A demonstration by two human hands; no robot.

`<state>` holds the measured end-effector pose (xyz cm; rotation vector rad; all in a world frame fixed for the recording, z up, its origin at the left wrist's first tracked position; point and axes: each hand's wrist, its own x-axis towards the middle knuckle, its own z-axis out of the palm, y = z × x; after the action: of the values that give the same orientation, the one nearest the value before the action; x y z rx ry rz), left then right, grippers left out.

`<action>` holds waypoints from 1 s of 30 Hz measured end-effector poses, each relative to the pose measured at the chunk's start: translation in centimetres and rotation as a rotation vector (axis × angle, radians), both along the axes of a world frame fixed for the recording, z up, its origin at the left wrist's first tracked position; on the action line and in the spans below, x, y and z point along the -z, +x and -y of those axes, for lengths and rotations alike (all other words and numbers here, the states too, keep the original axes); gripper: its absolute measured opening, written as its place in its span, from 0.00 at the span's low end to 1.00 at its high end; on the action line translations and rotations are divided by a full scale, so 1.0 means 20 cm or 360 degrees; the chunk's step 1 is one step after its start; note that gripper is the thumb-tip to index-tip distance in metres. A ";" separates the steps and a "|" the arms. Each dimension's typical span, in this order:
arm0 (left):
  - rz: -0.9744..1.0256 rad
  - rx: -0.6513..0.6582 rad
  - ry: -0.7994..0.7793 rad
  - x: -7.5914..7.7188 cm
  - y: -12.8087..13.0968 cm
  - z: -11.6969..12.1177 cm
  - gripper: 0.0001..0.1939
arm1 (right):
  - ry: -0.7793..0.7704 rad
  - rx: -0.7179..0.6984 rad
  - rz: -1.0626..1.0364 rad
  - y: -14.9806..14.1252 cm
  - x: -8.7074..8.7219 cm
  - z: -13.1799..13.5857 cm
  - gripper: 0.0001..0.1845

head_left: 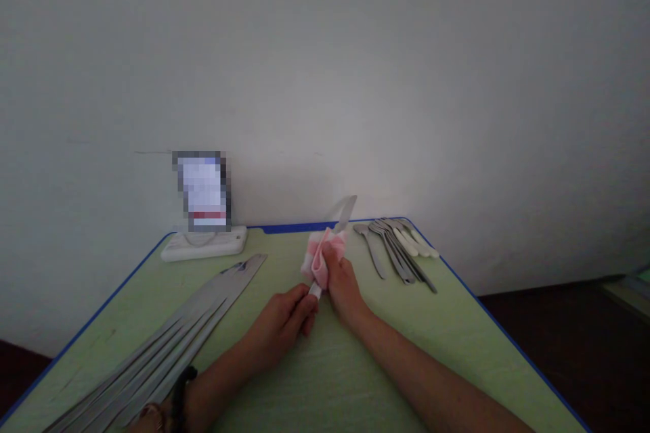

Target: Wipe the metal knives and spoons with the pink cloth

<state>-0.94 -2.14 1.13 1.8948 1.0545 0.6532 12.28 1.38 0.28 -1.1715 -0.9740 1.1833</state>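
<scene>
My left hand [284, 318] is closed around the lower end of a table knife [348, 210], which points up and away above the table's middle. Folded around the knife is a pink and white cloth [315, 254], pinched in my right hand [345, 287]. Only the upper blade and a short pale bit near my left fingers show; the cloth hides the part between. To the left lie several long flat grey metal pieces [203, 318], their kind unclear. On the right, beside my right hand, one metal spoon [373, 254] lies apart from a pile of several spoons [399, 254].
Several pieces with white handles [419, 243] lie at the pile's right side. A phone with a blurred screen [203, 191] stands on a white base [203, 245] at the back left. The green table [325, 392] has a blue edge and meets a plain wall [325, 81].
</scene>
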 end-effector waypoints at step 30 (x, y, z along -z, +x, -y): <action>0.0042 -0.0083 -0.0148 0.01 0.00 -0.01 0.23 | 0.0127 -0.0066 0.0225 -0.04 -0.01 0.04 0.23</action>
<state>-0.86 -1.96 0.85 1.7797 1.1021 0.6459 11.54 0.57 0.56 -1.1886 -1.1472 1.0953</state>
